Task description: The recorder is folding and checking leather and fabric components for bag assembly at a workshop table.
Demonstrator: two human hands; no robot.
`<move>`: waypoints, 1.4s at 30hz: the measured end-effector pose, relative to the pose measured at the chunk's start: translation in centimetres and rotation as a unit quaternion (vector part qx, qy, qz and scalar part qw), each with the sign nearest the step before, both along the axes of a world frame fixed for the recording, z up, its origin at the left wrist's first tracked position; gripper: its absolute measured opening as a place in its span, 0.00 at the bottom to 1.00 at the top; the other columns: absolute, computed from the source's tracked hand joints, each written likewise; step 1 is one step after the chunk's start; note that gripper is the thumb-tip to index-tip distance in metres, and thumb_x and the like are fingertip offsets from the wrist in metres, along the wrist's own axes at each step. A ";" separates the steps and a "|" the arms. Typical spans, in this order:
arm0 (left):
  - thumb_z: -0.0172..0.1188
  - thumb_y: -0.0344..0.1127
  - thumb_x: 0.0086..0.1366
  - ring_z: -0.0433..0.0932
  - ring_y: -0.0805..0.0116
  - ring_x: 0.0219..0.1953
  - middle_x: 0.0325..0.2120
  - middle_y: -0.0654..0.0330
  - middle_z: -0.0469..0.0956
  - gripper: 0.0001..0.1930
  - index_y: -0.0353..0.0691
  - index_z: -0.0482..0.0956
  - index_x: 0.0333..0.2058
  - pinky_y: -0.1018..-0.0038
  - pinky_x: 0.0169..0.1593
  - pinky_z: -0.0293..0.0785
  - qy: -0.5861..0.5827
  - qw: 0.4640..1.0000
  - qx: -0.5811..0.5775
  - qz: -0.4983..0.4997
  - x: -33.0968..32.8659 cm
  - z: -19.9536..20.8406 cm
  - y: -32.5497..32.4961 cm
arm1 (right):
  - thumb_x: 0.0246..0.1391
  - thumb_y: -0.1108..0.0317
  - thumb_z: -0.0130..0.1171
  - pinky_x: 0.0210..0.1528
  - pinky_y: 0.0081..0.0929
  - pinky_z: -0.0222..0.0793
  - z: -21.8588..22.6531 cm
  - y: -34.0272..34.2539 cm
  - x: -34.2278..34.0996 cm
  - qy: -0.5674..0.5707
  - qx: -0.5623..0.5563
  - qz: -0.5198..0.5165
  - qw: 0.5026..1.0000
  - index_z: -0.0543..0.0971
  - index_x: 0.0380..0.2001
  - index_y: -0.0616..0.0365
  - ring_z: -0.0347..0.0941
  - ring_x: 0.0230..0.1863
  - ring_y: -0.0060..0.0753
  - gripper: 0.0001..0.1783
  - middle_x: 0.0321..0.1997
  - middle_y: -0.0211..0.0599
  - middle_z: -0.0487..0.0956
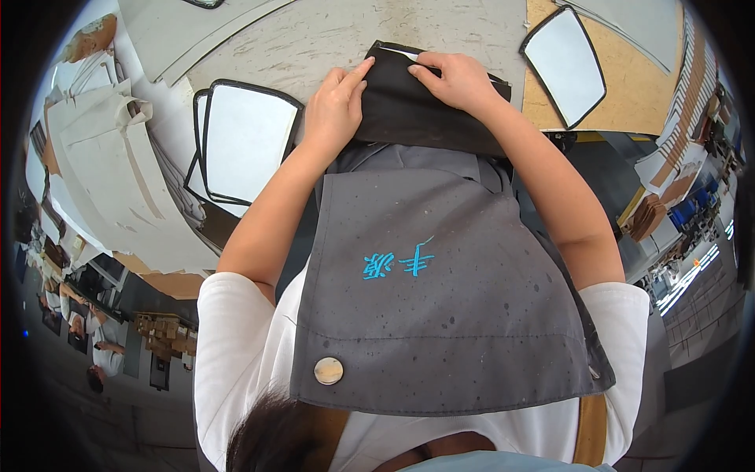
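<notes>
Nearest, on the near side of the hands, a grey apron [440, 267]. Between the hands, black fabric [417, 106]: the left hand [336, 106] touches its left edge, grip unclear; the right hand [460, 82] pinches its far edge. Black-rimmed white panels [248, 141] lie left of the left hand; a similar panel [565, 69] right of the right hand.
</notes>
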State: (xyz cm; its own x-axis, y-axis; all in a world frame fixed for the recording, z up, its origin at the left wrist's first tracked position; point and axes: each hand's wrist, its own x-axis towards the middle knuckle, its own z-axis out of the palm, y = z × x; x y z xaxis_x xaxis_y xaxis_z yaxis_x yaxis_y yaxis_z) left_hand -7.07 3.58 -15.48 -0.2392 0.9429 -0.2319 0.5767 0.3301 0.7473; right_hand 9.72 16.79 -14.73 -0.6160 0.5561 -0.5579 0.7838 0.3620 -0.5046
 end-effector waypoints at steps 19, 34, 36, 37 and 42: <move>0.53 0.28 0.50 0.68 0.70 0.46 0.55 0.66 0.65 0.21 0.36 0.73 0.47 0.70 0.48 0.61 0.299 0.909 0.087 -0.278 -1.8 1.1 1.0 | 0.52 0.51 0.51 0.28 0.37 0.66 -0.5 -0.3 0.3 0.041 0.023 -0.006 0.999 0.79 0.32 0.50 0.72 0.25 0.44 0.16 0.20 0.39 0.76; 0.53 0.29 0.56 0.72 0.70 0.38 0.52 0.79 0.71 0.19 0.52 0.73 0.48 0.67 0.50 0.59 0.237 0.919 0.066 -0.308 -4.3 0.7 2.2 | 0.53 0.48 0.52 0.31 0.31 0.66 0.4 0.4 0.2 -0.003 -0.044 -0.018 0.999 0.79 0.35 0.49 0.73 0.27 0.39 0.19 0.24 0.37 0.77; 0.54 0.31 0.56 0.73 0.72 0.37 0.52 0.77 0.70 0.22 0.52 0.71 0.51 0.68 0.49 0.59 0.285 0.909 0.071 -0.297 -3.5 0.8 1.9 | 0.53 0.48 0.52 0.31 0.30 0.66 0.1 0.3 0.4 0.021 -0.054 -0.037 0.998 0.79 0.35 0.50 0.72 0.26 0.37 0.19 0.24 0.36 0.77; 0.54 0.31 0.56 0.73 0.72 0.37 0.52 0.77 0.70 0.22 0.52 0.71 0.51 0.68 0.49 0.59 0.285 0.909 0.072 -0.297 -3.2 0.9 1.8 | 0.53 0.48 0.52 0.31 0.30 0.66 0.1 0.3 0.4 0.020 -0.053 -0.037 0.998 0.79 0.35 0.50 0.72 0.26 0.37 0.19 0.24 0.36 0.77; 0.54 0.34 0.57 0.72 0.76 0.36 0.52 0.75 0.70 0.23 0.51 0.68 0.53 0.69 0.47 0.58 0.359 0.882 0.064 -0.298 -2.3 1.0 1.5 | 0.53 0.46 0.49 0.34 0.34 0.69 -0.2 0.3 0.4 0.024 -0.057 -0.053 0.997 0.81 0.33 0.45 0.75 0.33 0.40 0.18 0.28 0.35 0.79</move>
State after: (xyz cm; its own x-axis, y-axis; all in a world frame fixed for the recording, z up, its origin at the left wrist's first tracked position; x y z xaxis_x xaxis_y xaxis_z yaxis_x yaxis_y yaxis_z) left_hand -9.40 5.13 -14.44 0.2660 0.9584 -0.1040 0.9592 -0.2523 0.1275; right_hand 10.16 17.13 -14.97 -0.5847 0.5544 -0.5922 0.7885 0.2169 -0.5755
